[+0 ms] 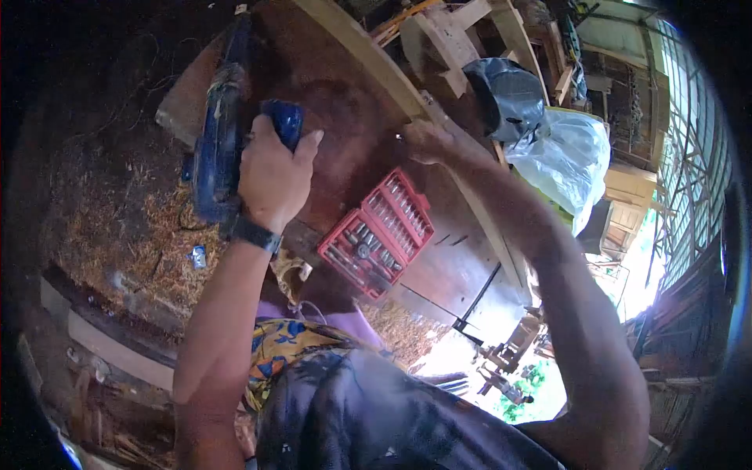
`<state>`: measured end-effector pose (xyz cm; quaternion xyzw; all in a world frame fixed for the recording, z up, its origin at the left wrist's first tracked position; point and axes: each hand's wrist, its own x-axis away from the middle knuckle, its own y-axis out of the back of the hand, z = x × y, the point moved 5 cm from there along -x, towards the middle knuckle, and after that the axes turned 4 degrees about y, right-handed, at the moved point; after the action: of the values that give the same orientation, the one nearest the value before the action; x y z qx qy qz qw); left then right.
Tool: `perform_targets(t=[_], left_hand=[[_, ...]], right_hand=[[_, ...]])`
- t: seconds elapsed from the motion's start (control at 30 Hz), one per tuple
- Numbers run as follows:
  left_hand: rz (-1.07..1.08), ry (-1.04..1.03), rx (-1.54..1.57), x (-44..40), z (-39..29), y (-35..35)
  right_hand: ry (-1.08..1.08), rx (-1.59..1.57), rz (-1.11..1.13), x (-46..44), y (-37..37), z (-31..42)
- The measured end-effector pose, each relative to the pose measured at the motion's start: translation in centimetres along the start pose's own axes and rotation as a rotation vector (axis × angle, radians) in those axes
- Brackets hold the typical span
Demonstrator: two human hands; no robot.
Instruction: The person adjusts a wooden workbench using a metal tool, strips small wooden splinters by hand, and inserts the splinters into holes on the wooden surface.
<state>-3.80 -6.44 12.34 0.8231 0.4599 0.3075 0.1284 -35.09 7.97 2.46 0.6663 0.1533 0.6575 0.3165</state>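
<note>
My left hand (276, 174) is at the upper left, its fingers curled over a blue tool (283, 124) and its thumb sticking out to the side. Most of that tool's grip is hidden under the hand. Right beside it stands a long, worn blue metal piece (219, 149); whether the two are joined I cannot tell. My right hand (429, 142) is closed at the wooden edge strip (368, 48) of the brown tabletop (337, 86). A tiny bright spot shows at its fingertips, too small to name. Between my forearms lies an open red socket set case (377, 235) with metal sockets inside.
Wood shavings (157, 274) cover the ground at the left, with a small blue-and-white packet (198, 256) among them. Beyond the tabletop are a black rounded object (507, 98), a clear plastic bag (568, 157) and stacked wood pieces (446, 43).
</note>
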Motion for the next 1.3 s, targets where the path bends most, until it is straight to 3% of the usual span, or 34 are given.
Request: perform_targets(t=[0.03, 0.1, 0.17, 0.23, 0.33, 0.43, 0.57, 0.7, 0.77, 0.83, 0.9, 0.97, 1.0, 1.1, 1.13, 1.23, 1.3], left_hand=[[-0.017, -0.012, -0.022, -0.1, 0.1, -0.2], [-0.008, -0.012, -0.045, -0.1, 0.0, -0.4], [0.031, 0.021, -0.044, -0.1, -0.1, -0.1], [0.009, -0.003, -0.029, -0.2, 0.2, -0.1], [-0.016, -0.019, -0.042, -0.1, 0.2, -0.2], [0.018, -0.027, -0.053, 0.0, 0.1, -0.2], [0.052, -0.074, -0.047, -0.1, 0.6, -0.1], [0.028, -0.067, -0.057, 0.6, 0.2, -0.6], [0.055, -0.113, -0.100, 1.7, -0.5, -1.6], [0.088, -0.201, -0.133, 3.0, -1.4, -3.2], [0.167, -0.195, -0.110, 3.6, -1.3, -5.5], [0.236, -0.161, -0.111, 5.3, -2.6, -6.9], [0.188, -0.238, -0.193, 5.4, -2.0, -8.0], [0.213, -0.164, -0.228, 6.3, -2.3, -9.2], [0.353, 0.158, -0.047, 7.2, -2.8, -9.1], [0.640, 0.399, 0.602, 7.4, -2.1, -9.1], [0.591, 0.350, 0.457, 8.4, -2.1, -8.0]], right_hand=[[0.083, 0.246, 0.060, 0.0, 0.2, 0.3], [0.102, 0.396, 0.126, -0.1, -0.5, -0.4], [-0.021, 0.377, 0.081, 0.6, 1.5, 1.2], [-0.181, 0.044, -0.070, 1.6, 2.7, 1.5], [-0.137, -0.462, -0.575, 6.1, 2.1, 1.8], [-0.310, -0.388, -0.535, 11.1, -1.2, 1.6], [-0.381, -0.487, -0.473, 18.4, -9.3, -0.6], [-0.547, -0.686, -0.698, 27.2, -14.0, 2.8], [-0.647, -0.705, -0.651, 30.5, -18.9, 3.5], [-0.710, -0.875, -0.743, 33.5, -22.8, 5.0], [-0.796, -0.776, -0.641, 36.0, -27.3, 5.5], [-0.824, -0.773, -0.686, 38.3, -30.0, 6.3], [-0.829, -0.774, -0.706, 39.1, -31.1, 6.7], [-0.893, -0.963, -0.712, 41.5, -35.2, 6.9], [-0.872, -0.961, -0.725, 42.0, -36.2, 6.7], [-0.828, -0.963, -0.735, 43.7, -39.6, 6.5], [-0.793, -0.956, -0.714, 44.3, -40.9, 5.6]])
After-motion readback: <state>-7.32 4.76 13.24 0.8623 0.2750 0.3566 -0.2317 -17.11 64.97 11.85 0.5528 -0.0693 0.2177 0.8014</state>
